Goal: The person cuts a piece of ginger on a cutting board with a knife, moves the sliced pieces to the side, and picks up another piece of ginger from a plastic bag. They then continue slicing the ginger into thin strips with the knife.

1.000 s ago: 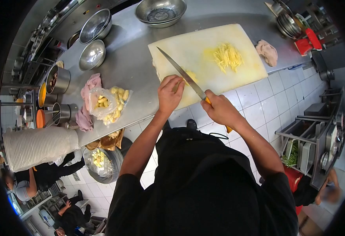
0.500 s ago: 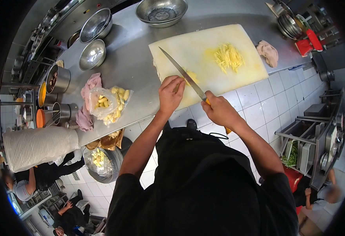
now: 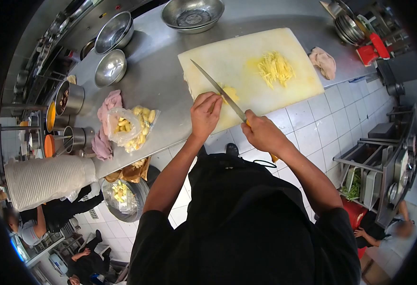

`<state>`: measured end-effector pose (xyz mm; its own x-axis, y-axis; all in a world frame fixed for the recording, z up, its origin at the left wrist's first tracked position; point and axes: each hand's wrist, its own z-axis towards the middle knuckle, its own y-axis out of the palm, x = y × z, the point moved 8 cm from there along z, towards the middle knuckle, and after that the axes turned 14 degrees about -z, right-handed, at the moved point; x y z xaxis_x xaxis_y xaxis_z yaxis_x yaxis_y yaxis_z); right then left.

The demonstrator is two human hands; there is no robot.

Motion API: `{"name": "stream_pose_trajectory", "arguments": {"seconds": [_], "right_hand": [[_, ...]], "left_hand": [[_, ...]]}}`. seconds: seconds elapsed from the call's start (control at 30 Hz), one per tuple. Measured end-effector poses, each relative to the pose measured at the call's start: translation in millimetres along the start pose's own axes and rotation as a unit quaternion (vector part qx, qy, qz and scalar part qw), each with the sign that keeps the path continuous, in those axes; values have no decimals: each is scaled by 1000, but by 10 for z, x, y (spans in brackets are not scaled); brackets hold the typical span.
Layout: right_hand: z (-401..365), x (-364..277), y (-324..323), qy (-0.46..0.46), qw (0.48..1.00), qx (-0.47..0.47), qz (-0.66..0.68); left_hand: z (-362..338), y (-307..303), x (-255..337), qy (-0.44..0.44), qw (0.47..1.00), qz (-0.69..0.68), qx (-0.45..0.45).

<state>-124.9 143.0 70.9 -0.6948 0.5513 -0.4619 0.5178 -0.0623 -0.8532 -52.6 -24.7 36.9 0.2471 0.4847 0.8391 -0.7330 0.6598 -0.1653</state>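
Note:
My right hand is wrapped round the yellow handle of a long kitchen knife. The blade points away to the upper left across a white cutting board. My left hand is closed at the board's near edge, its bent fingertips close against the blade. Those fingers are on a piece of yellow vegetable, mostly hidden by the hand and knife. Thin yellow slices lie just beyond the blade. Further right on the board is a heap of yellow strips.
Left of the board are a plastic bag of peeled yellow pieces, a pink cloth and metal bowls. Stacked containers and a bin stand lower left. Another cloth lies right. Other people are at the lower sides.
The knife handle and my right hand have shifted slightly left, and the blade's angle differs a little. My left hand stays nearly in place. A person at lower right has moved an arm.

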Motion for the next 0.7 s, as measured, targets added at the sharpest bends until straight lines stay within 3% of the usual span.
{"name": "stream_pose_trajectory", "arguments": {"seconds": [0.27, 0.47, 0.7], "right_hand": [[40, 15, 39, 1, 1000, -12, 1], [102, 99, 116, 48, 995, -85, 22], [104, 132, 185, 14, 999, -30, -14]], "left_hand": [[-5, -13, 2, 9, 1000, 13, -3], [-3, 0, 2, 15, 1000, 7, -9], [2, 18, 16, -15, 1000, 4, -10]]}}
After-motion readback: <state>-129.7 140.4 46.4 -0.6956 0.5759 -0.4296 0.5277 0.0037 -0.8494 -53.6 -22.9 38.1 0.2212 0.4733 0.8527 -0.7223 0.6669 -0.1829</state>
